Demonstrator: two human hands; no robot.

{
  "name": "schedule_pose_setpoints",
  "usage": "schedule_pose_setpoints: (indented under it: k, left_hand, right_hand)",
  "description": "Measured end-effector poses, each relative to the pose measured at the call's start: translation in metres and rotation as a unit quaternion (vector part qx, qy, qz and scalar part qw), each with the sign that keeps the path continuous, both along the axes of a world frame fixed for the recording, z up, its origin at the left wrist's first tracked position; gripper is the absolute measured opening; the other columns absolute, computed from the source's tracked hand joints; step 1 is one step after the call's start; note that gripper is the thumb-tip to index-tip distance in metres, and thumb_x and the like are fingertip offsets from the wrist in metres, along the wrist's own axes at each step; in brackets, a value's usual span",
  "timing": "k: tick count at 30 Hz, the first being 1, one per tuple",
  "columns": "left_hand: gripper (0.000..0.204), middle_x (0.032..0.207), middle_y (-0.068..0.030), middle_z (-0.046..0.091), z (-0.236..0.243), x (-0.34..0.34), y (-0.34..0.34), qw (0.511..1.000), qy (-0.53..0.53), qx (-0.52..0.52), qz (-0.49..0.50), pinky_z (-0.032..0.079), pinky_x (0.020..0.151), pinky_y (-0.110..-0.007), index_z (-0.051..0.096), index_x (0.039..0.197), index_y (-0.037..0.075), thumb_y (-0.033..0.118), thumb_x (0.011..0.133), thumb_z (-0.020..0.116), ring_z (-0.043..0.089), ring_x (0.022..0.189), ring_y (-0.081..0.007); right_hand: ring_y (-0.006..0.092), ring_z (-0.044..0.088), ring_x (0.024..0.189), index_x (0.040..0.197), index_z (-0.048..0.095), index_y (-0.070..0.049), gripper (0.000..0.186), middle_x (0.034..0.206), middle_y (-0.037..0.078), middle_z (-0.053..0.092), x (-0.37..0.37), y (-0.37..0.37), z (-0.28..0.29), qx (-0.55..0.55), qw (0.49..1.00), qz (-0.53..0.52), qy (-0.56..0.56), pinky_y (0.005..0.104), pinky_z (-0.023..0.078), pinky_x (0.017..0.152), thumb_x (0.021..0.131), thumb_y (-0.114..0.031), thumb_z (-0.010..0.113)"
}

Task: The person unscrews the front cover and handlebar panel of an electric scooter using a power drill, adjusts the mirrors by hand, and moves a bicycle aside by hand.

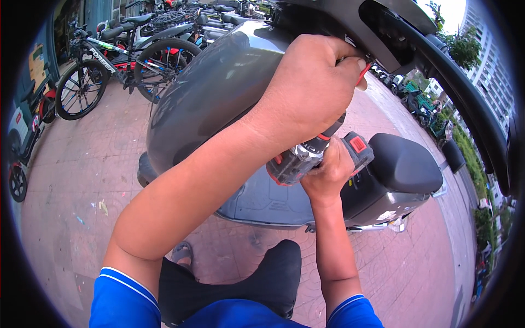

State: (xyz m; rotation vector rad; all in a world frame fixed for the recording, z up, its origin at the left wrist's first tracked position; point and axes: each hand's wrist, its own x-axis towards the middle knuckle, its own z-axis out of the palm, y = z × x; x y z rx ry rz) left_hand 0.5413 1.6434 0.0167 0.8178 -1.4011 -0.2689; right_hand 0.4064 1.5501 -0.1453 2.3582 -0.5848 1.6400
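Observation:
My left hand point(311, 87) is raised at the underside of the dark grey scooter's front body point(202, 87), fingers closed around or beside a small red piece point(365, 71); its fingertips are partly hidden. Just below, my right hand point(333, 164) grips a black cordless drill point(290, 167) with red details and a red-marked battery at its back. The drill's front end is largely hidden behind my left hand and wrist. The scooter's footboard point(262, 199) lies below the drill, and its black seat point(404, 158) is to the right.
Bicycles point(82, 82) crowd the upper left on pink paving point(76, 158). A black bar point(459, 98) of the scooter crosses the upper right. Beyond are parked two-wheelers point(415, 101), greenery and tall buildings. My legs and a sandalled foot show below.

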Motion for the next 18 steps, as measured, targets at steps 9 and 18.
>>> schedule_pose_setpoints:
  k: [9,18]
  left_hand:
    - [0.028,0.089,-0.0048,0.075,0.001,0.003,0.002,0.985,0.114,0.062,-0.116,0.042,0.062,-0.022,0.077,0.107,-0.006,0.017,0.104,0.061,0.047,0.066,-0.0040]
    - [0.028,0.083,-0.0049,0.075,0.010,0.002,0.011,0.991,0.053,0.062,-0.108,0.040,0.058,-0.022,0.078,0.105,-0.006,0.019,0.103,0.064,0.044,0.059,-0.0038]
  right_hand:
    - [0.0407,0.066,0.107,0.109,0.072,-0.006,0.043,0.110,0.014,0.071,0.000,0.009,0.005,0.007,1.000,0.000,0.008,0.0537,0.048,0.103,0.066,-0.002,0.075]
    - [0.0408,0.066,0.109,0.113,0.071,-0.006,0.045,0.114,0.015,0.070,-0.003,0.012,0.000,0.027,1.000,0.001,0.015,0.0561,0.045,0.106,0.068,-0.003,0.076]
